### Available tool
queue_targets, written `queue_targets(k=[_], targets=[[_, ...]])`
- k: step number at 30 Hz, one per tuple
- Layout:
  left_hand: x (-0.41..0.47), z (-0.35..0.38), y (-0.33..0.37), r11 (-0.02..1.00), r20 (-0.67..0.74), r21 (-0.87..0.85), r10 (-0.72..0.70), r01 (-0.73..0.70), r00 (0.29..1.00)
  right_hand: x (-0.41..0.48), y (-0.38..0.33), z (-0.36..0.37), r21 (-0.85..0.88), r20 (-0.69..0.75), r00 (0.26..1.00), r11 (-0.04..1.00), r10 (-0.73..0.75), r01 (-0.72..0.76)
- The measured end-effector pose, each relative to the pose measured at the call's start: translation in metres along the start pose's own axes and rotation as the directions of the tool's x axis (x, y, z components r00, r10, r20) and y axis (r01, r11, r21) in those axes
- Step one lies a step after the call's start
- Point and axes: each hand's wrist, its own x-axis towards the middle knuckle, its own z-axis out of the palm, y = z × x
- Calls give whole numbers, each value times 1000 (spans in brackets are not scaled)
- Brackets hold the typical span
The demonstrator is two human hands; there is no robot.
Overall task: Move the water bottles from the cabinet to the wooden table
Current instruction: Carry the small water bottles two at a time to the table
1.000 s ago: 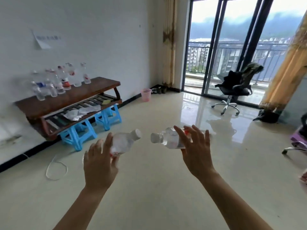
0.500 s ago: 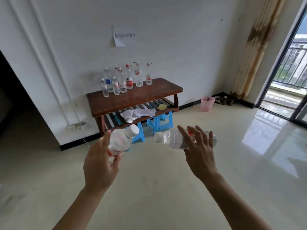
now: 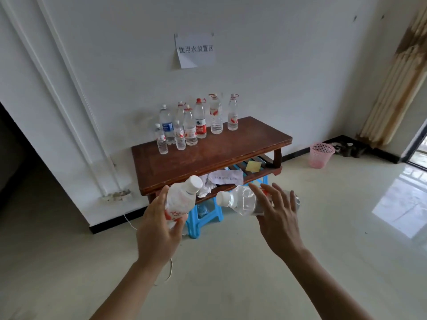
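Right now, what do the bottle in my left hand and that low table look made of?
Bottle in left hand: thin clear plastic, glossy, see-through walls, white opaque cap. Table: reddish-brown wood, dull sheen, pale scuffs along the front edge; possibly veneer.

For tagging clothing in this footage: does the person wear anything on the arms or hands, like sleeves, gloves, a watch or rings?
The left hand and right hand are bare: no gloves, no rings on the sides shown. Both forearms are uncovered to the frame edge, with no sleeve, watch or band.
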Motion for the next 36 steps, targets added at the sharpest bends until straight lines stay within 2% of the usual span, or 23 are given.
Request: queue_targets(k=[6,13,17,21,25,27,32,36], targets=[[82,84,-49,999,28,-25,-34,34,999,93,42,86,46,-12,999,998,33,-32],[222,183,-93,992,57,15,-124,123,991,246,112,209,136,53,998,990,18,-25],[304,214,-115,988,-2,58,-142,141,990,346,137,257,200,46,999,979,26,-35],[362,249,-146,967,-88,69,-238,244,967,424,148,308,320,90,993,941,80,-105],[423,300,-187,973,-79,91,-206,213,975,485,155,365,380,114,989,915,96,-133],[449,331,-210,972,-41,72,-223,226,974,505,162,388,363,152,979,913,137,-185],[510,404,-242,940,95,-98,-319,327,943,552,184,419,302,236,937,897,257,-322],[575,470,-253,908,213,-212,-317,361,924,596,215,439,238,218,916,892,338,-385]])
